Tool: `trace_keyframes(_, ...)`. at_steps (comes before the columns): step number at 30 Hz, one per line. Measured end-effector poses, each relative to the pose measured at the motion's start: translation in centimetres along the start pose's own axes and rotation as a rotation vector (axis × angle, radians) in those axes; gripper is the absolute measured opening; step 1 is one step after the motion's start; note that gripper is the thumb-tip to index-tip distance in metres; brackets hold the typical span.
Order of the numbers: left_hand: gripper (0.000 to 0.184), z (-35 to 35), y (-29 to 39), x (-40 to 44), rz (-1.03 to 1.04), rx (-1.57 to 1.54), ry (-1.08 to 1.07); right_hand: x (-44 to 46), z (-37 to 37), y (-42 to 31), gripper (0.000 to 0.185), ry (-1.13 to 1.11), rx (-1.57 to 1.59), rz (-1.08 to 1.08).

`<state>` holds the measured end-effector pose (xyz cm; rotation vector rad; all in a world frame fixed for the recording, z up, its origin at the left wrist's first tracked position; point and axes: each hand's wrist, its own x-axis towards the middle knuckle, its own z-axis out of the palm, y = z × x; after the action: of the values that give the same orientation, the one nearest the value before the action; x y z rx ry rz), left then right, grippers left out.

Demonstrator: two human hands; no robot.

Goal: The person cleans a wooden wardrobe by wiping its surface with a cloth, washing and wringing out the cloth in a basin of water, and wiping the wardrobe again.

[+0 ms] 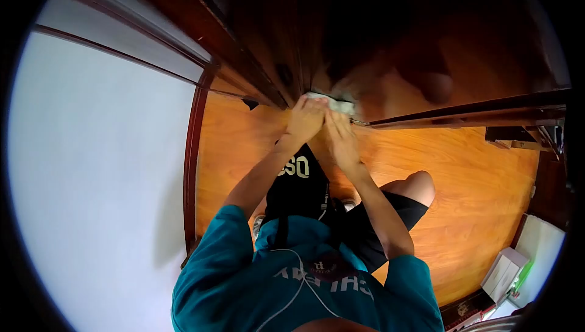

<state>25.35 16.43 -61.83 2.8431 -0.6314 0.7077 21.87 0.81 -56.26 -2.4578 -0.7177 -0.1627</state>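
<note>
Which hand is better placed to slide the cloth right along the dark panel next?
Probably the right hand: it is nearer the right end of the cloth, where the panel continues. The left hand sits farther left.

Can count two bare hands (pixel 306 118) (pixel 341 140), one pale cloth (pixel 341 106), two forearms (pixel 262 176) (pixel 379 205), two teal sleeves (pixel 222 234) (pixel 413 283) on one shirt (pixel 250 286), two partly hidden shoes (pixel 258 226) (pixel 348 204), one bare knee (pixel 420 185), one white wall (pixel 91 149) and one wooden floor (pixel 469 192).

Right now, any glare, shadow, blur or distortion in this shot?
Head view: fisheye bowing, the brown trim curves, corners black; head view: soft shadow low on the white wall; head view: dim reflections in the dark glossy panel, its upper part nearly lost in darkness; head view: white cloth too soft for fine detail.
</note>
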Motion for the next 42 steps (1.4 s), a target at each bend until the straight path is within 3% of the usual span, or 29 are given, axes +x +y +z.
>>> trace_keyframes(3, 0.034, 1.3, -2.8, -3.2, -0.185, 0.086, 0.049, 2.7, 2.3, -1.7, 0.052, 0.003, 0.007, -0.093)
trace_keyframes(10, 0.039, 0.4, -0.9, -2.6, -0.115, 0.109, 0.077, 1.7, 1.2, -2.6, 0.052, 0.075, -0.059, -0.055)
trace_keyframes(12, 0.037, 0.6, 1.0, -1.3, -0.037, 0.33, -0.219, 1.0, 0.3, -2.2, 0.054, 0.088, -0.099, 0.0)
trace_keyframes(13, 0.037, 0.9, 2.0, -0.9, -0.021, 0.325, -0.215, 0.2, -0.3, -1.9, 0.055, 0.099, -0.115, 0.06)
trace_keyframes(15, 0.034, 1.8, 4.5, 0.5, -0.052, 0.029, 0.077, -1.1, -1.3, -0.9, 0.057, 0.12, -0.147, 0.134)
trace_keyframes(19, 0.031, 1.7, 9.1, 3.5, 0.061, 0.021, 0.1, -3.4, -3.1, 1.6, 0.053, 0.258, -0.152, 0.228)
trace_keyframes(20, 0.044, 2.2, 9.9, 4.0, 0.089, 0.049, 0.187, -3.8, -3.6, 2.1, 0.054, 0.315, -0.136, 0.241)
trace_keyframes(23, 0.059, 2.8, 11.0, 5.8, 0.136, 0.056, 0.369, -4.0, -5.0, 2.4, 0.056, 0.394, -0.079, 0.252)
trace_keyframes(24, 0.069, 2.7, 10.9, 6.3, 0.12, 0.082, 0.345, -4.2, -5.0, 2.4, 0.058, 0.383, -0.048, 0.261)
trace_keyframes(27, 0.053, 5.0, 9.1, 5.0, 0.298, 0.256, 0.357, -4.9, -4.0, 2.5, 0.064, 0.353, 0.013, 0.284)
trace_keyframes(29, 0.055, 6.2, 7.9, 3.2, 0.288, 0.258, 0.271, -5.7, -2.1, 3.3, 0.067, 0.332, 0.041, 0.28)
trace_keyframes(32, 0.055, 6.2, 7.0, 2.6, 0.442, 0.446, 0.146, -6.5, -0.1, 4.6, 0.073, 0.249, 0.048, 0.311)
trace_keyframes(35, 0.053, 6.0, 6.6, 2.2, 0.434, 0.412, 0.123, -6.0, -0.8, 2.6, 0.059, 0.246, 0.107, 0.344)
trace_keyframes(38, 0.051, 3.5, 6.2, 2.9, 0.522, 0.387, 0.13, -5.0, -1.3, 1.3, 0.049, 0.39, 0.231, 0.381)
trace_keyframes(40, 0.053, 0.5, 6.2, 3.1, 0.515, 0.162, -0.049, -4.4, -1.0, 1.1, 0.038, 0.505, 0.374, 0.589)
trace_keyframes(41, 0.053, -1.5, 6.2, 3.1, 0.503, 0.161, -0.056, -3.9, -1.0, 0.9, 0.038, 0.491, 0.376, 0.588)
trace_keyframes(42, 0.054, -4.4, 6.3, 3.3, 0.401, -0.075, -0.143, -3.2, -1.4, 0.5, 0.031, 0.576, 0.482, 0.632)
